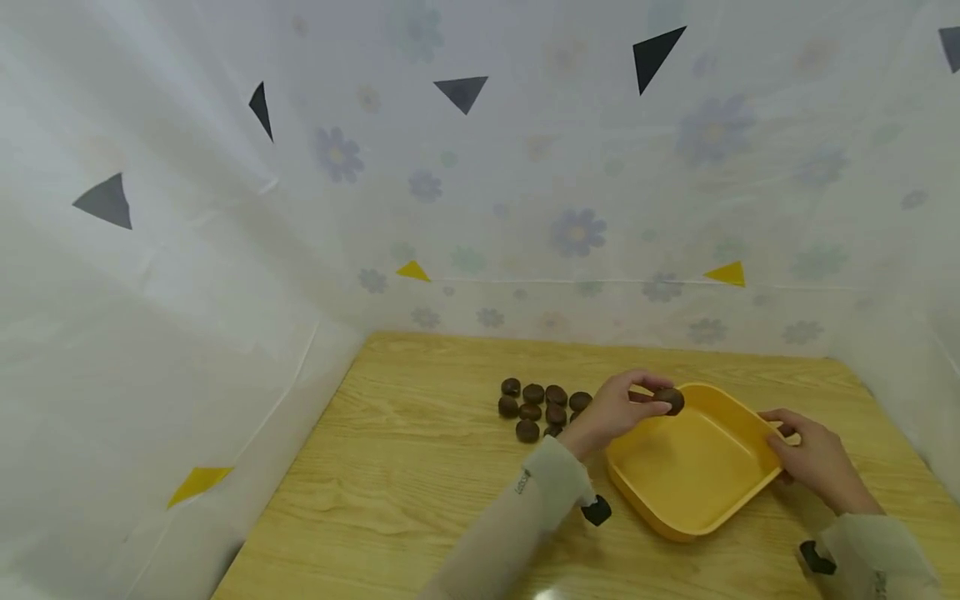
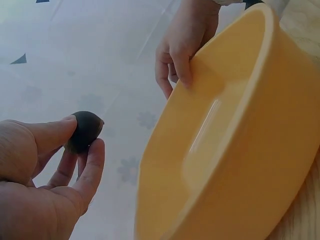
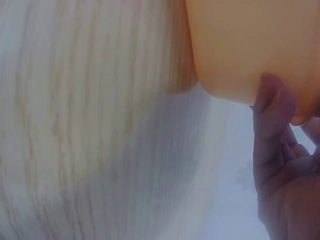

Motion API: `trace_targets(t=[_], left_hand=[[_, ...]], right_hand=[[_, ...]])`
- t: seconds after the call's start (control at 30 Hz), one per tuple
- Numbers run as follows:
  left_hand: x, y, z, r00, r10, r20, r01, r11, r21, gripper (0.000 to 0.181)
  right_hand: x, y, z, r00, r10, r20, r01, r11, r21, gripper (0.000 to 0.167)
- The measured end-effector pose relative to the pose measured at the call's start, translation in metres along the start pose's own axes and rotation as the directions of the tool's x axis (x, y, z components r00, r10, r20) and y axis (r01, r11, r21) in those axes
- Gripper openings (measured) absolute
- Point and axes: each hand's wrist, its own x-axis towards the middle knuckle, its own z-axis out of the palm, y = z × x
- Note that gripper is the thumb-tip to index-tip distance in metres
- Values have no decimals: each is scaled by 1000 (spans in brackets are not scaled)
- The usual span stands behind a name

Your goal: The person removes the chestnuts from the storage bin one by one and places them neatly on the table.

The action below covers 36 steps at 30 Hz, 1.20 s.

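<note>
My left hand pinches a dark brown chestnut between thumb and fingertips, over the far left rim of a square yellow plastic tub. The left wrist view shows the chestnut up close, its pointed tip facing the tub. With my right hand I grip the tub's right rim. In the right wrist view that hand's thumb and fingers lie against the tub's wall. No chestnuts show inside the tub. Several more chestnuts lie in loose rows left of it, some hidden behind my left wrist.
The wood-grain table extends to the left of the chestnuts and in front of the tub. White flower-printed sheeting rises behind the table and at both sides, with dark and yellow triangles on it.
</note>
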Motion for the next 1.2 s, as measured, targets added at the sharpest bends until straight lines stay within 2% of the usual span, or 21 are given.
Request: trace_targets(t=[0.23,0.47,0.7,0.93,1.03,1.2], left_hand=[[-15,-3,-20,1000,17,7,-18,999,48,28],[-34,-14,-54,999,46,-18,-45,998,51,29],[-63,-26,-95,996,21,-90,-17,998,53,34],[-88,-43,-136,985,-6,-175,22,996,87,37],[-96,-48,-148,978,-19,-210,38,995,87,37],[-103,-54,-160,973,-30,-231,43,998,52,40]], right_hand=[[-1,0,-2,1000,-2,-11,2,1000,10,45],[-1,-1,-1,1000,2,-7,-2,1000,8,46],[0,-1,-1,1000,2,-12,-2,1000,0,45],[0,-2,-1,1000,1,-5,-1,1000,5,46],[1,-1,-3,1000,3,7,-3,1000,13,47],[1,-1,-4,1000,6,4,-6,1000,21,47]])
